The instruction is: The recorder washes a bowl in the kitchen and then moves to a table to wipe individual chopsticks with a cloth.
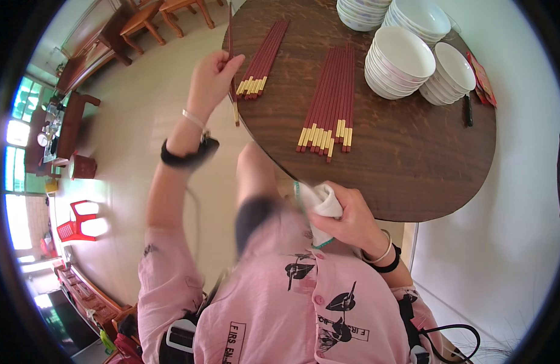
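My left hand (215,81) grips dark red chopsticks (233,91) with gold bands, held upright in the picture beside the table's left edge; how many cannot be told. In my right hand (356,218) is a bunched white cloth (329,205) with green stitching along its hem, just off the near edge of the round wooden table (398,182). Two groups of matching chopsticks lie on the tabletop: a smaller bundle (266,59) close to my left hand, and a wider bundle (331,95) near the middle, their gold-banded ends towards me.
Stacks of white bowls (396,63) crowd the table's far right. A black-handled utensil (468,110) and a red packet (482,79) lie beside them. The white wall (516,182) borders the table's right side. Wooden stools (143,20) and a red plastic chair (82,221) stand on the floor.
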The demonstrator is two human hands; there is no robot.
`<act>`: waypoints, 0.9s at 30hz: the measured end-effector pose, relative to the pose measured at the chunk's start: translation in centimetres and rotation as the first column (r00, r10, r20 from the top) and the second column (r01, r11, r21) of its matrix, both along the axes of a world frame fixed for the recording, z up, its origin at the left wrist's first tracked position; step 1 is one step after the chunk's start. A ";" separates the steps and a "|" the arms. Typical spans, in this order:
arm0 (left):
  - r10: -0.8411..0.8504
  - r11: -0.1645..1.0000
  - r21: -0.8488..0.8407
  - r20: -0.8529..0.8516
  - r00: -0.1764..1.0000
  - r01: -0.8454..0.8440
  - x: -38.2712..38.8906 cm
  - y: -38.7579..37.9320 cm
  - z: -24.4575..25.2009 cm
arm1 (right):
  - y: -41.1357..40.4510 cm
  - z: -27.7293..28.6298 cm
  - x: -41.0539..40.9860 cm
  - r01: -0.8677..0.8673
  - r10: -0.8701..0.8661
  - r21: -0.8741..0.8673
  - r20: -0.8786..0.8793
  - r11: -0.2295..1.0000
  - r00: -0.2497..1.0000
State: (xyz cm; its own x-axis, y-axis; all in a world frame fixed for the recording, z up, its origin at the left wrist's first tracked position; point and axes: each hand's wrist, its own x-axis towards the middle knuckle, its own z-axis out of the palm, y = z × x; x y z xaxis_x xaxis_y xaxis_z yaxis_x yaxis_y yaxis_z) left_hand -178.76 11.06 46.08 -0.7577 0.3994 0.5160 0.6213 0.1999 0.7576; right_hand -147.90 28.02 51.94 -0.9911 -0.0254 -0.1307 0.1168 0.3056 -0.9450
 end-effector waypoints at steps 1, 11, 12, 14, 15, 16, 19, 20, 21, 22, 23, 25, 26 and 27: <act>0.069 0.984 -0.162 -0.036 0.997 -0.074 -1.3 0.5 0.0 | 0.2 0.0 0.0 0.002 -0.002 0.002 -0.001 1.000 1.000; 0.109 0.872 -0.417 -0.342 0.933 -0.255 -3.1 3.6 -1.6 | 0.6 0.1 0.1 -0.018 0.019 0.013 -0.037 1.000 0.999; 0.109 0.872 -0.410 -0.369 0.923 -0.267 -2.6 3.6 -1.6 | 0.7 0.0 0.1 -0.032 0.035 0.053 -0.067 0.998 0.997; 0.092 0.862 -0.431 -0.384 0.919 -0.266 -1.7 3.6 -1.3 | 0.7 -0.1 0.0 -0.037 0.040 0.045 -0.056 0.998 0.998; 0.094 0.861 -0.433 -0.381 0.920 -0.267 -1.3 3.4 -1.4 | 0.7 -0.1 0.0 -0.047 0.049 0.039 -0.051 0.998 0.998; 0.099 0.878 -0.377 -0.460 0.882 -0.295 -1.0 3.2 -1.5 | 0.6 -0.1 0.1 -0.051 0.053 0.038 -0.048 0.998 0.997; 0.164 0.900 -0.276 -0.504 0.848 -0.338 2.0 3.6 0.2 | 0.6 -0.5 0.1 -0.043 0.043 0.009 -0.056 0.999 0.997; 0.218 0.903 -0.235 -0.469 0.856 -0.359 3.8 4.1 1.3 | 0.6 -0.6 0.1 -0.031 0.031 0.004 -0.070 1.000 0.997; 0.211 0.905 -0.237 -0.468 0.858 -0.352 5.7 4.4 2.1 | 0.6 -0.6 0.1 -0.023 0.023 -0.002 -0.084 1.000 0.996; 0.140 0.939 -0.241 -0.379 0.915 -0.244 7.7 4.7 2.7 | 0.6 -0.7 0.2 -0.014 0.014 -0.003 -0.080 1.000 0.997; 0.071 0.962 -0.234 -0.287 0.955 -0.142 9.4 4.8 3.0 | 0.6 -0.8 0.2 -0.017 0.019 0.014 -0.097 1.000 0.995; -0.004 0.948 -0.318 -0.117 0.993 -0.034 11.8 4.9 3.0 | 0.6 -0.8 0.3 -0.024 0.027 0.032 -0.112 0.999 0.993; -0.065 0.921 -0.380 0.056 0.996 0.082 12.4 4.9 3.1 | 0.5 -0.8 0.3 -0.030 0.032 0.027 -0.103 0.999 0.994; -0.059 0.921 -0.382 0.056 0.997 0.076 12.7 4.9 3.0 | 0.5 -0.8 0.3 -0.034 0.036 0.023 -0.094 0.999 0.995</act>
State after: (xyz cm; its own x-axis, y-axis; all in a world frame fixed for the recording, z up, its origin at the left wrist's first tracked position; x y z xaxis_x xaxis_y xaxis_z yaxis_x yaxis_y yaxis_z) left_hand -166.04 15.99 49.10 -0.7398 0.6112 0.2813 0.6125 0.4388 0.6575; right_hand -147.56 28.51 51.19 -0.9976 -0.0584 -0.0372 0.0160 0.3282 -0.9445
